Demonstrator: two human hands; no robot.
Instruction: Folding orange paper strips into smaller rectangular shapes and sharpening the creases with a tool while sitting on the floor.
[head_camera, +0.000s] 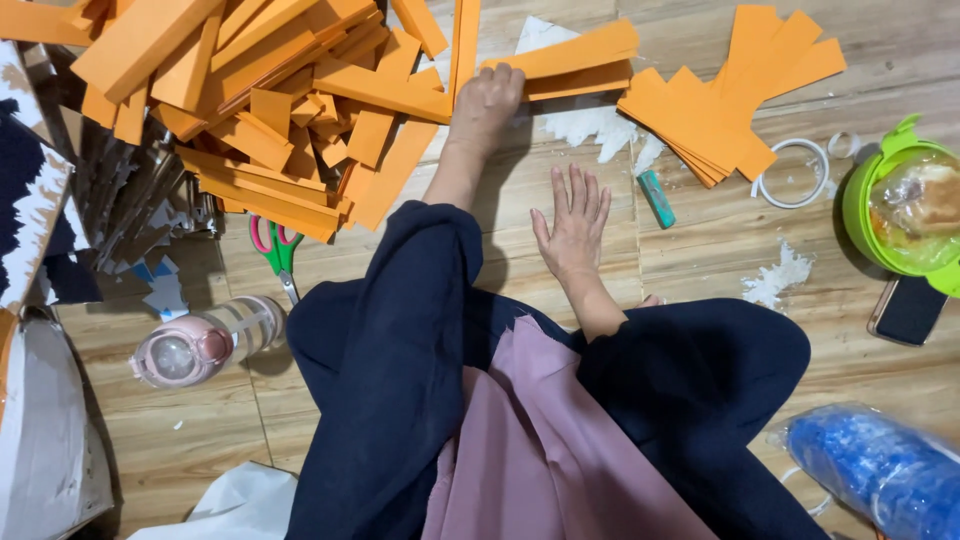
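1. The left hand (487, 100) reaches forward with its grip pressed down on the near end of a long orange paper strip (565, 52). The fingers curl over the strip's edge, though whether they pinch it or merely pin it to the floor cannot be told.
2. The right hand (572, 222) lies flat on the wooden floor (700, 250), fingers spread, its grip released and holding nothing; it sits nearer the body than the left hand.
3. To the left of the gripping hand sprawls a large loose heap of orange strips (270, 100), crossing at all angles (apparently unsorted).
4. To the right of that hand, a smaller fanned stack of orange strips (720, 110) lies squared together, which suggests some strips are already gathered while far more remain in the heap.
5. White paper scraps (590, 125) lie just under and beside the held strip.
6. Scissors with green and pink handles (275, 250) rest untouched at the heap's near edge, well apart from either hand.
7. A small teal stick (657, 198) lies just right of the resting hand, with a white ring (790, 172) beyond it.
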